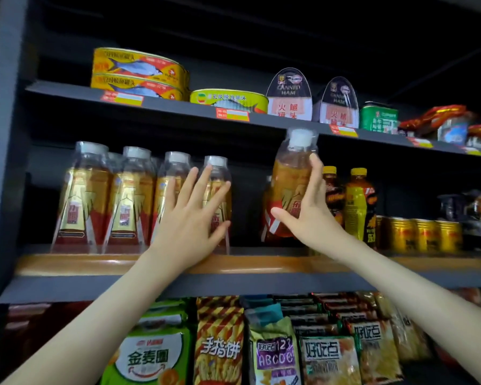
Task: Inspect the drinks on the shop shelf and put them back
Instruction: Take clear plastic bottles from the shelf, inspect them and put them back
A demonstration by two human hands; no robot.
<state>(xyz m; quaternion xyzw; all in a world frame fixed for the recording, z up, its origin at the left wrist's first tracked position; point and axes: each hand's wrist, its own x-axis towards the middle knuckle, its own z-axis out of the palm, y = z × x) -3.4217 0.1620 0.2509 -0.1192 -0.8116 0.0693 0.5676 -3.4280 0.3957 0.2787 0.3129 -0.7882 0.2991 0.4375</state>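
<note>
A row of amber drink bottles (128,198) with white caps and gold-red labels stands on the middle shelf (75,263). My left hand (189,215) reaches up with fingers spread and straight, lying against the rightmost bottle of that row (220,173). My right hand (308,209) grips another bottle of the same drink (289,176), lifted and tilted above the shelf, its cap level with the edge of the shelf above. Thumb and fingers wrap its labelled body.
Yellow-capped bottles (357,201) and gold cans (422,234) stand right of the held bottle. The top shelf carries fish tins (139,70) and canned ham (289,95). Snack packets (220,345) fill the shelf below. A grey upright post (3,134) bounds the left side.
</note>
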